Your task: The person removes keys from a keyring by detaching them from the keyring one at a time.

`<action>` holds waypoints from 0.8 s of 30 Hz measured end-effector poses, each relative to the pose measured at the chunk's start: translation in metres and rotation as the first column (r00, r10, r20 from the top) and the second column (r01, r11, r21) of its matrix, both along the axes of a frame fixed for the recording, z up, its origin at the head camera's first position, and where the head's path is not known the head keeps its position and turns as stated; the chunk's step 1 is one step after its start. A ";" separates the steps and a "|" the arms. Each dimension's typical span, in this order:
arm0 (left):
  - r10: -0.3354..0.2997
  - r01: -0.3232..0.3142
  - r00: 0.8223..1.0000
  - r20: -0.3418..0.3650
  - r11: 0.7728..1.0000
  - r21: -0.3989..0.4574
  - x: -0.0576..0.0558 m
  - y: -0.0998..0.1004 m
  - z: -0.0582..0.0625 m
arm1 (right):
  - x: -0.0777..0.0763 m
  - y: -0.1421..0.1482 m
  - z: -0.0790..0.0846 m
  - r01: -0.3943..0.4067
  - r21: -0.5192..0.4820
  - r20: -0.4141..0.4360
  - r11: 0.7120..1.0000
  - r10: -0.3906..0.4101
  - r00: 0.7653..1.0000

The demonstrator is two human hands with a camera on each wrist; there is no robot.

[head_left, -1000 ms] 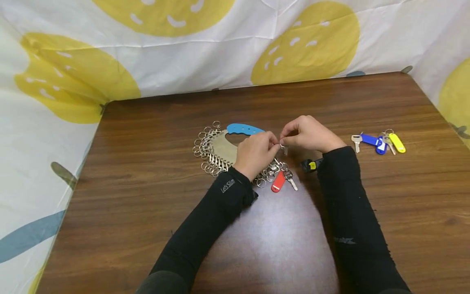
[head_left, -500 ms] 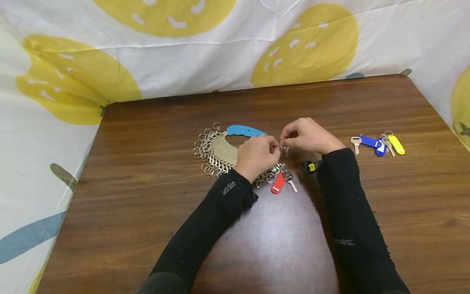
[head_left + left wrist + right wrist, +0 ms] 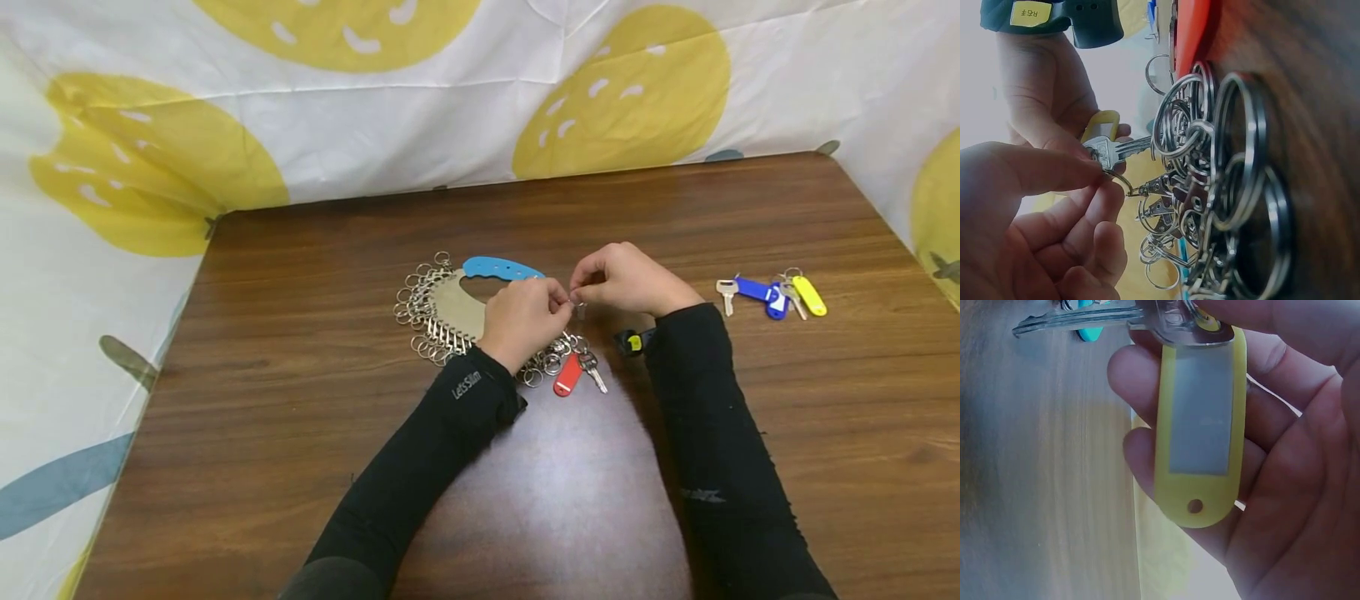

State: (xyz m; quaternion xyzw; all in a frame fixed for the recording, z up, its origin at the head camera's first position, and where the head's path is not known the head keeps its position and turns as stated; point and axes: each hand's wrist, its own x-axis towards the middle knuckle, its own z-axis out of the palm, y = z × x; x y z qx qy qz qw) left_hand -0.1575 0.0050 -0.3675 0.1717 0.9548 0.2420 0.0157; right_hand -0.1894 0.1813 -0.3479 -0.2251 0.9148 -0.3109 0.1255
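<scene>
In the left wrist view, the thumb and index finger of my left hand [image 3: 525,321] pinch a small split key ring [image 3: 1124,180]. Beside it my right hand [image 3: 626,279] holds a silver key [image 3: 1179,324] and a yellow key tag [image 3: 1200,425], which lies across its fingers. Under the left hand is a curved metal plate [image 3: 456,307] with a blue handle [image 3: 501,267]. Several clips and split rings [image 3: 1244,150] line its outer edge. A red key tag [image 3: 567,376] and another key [image 3: 595,373] hang at its right end. The left hand covers part of the plate.
To the right on the wooden table [image 3: 270,467] lie a loose-looking key [image 3: 727,295], two blue tags [image 3: 753,288] and another yellow tag [image 3: 809,296]. A printed fabric sheet [image 3: 420,133] rises behind the table. A black wrist strap [image 3: 624,342] shows below the right wrist.
My left fingers have lowered slightly and curled in more at the ring. The right hand stays nearly in place, and the plate and tags have not moved.
</scene>
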 end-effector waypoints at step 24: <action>-0.001 0.001 1.000 -0.021 1.000 0.004 0.000 0.000 -0.001 | 0.000 0.000 0.002 -0.016 0.014 -0.023 1.000 0.016 1.000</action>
